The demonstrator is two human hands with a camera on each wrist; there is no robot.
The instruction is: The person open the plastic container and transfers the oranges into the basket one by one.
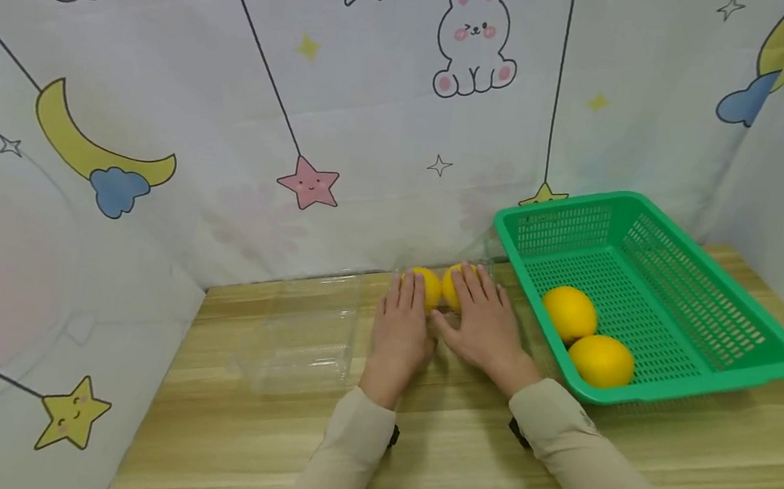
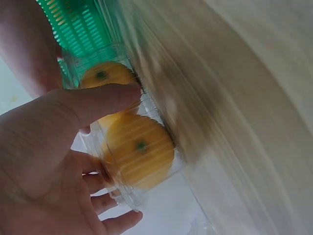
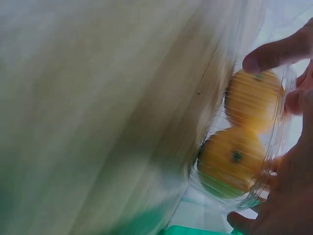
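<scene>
A clear plastic box with a ribbed front stands on the table against the back curtain. Inside it two yellow-orange oranges sit side by side, green stem marks facing out. My left hand lies over the left part of the box, its fingers extended across the top and its thumb along the front. Over the right part, my right hand rests with fingers spread on top and the thumb at the front. The hands hide much of the lid in the head view.
To the right stands a green perforated basket holding two more oranges. Another clear plastic box lies on the wooden table at the left. A printed curtain hangs behind the table and at its sides.
</scene>
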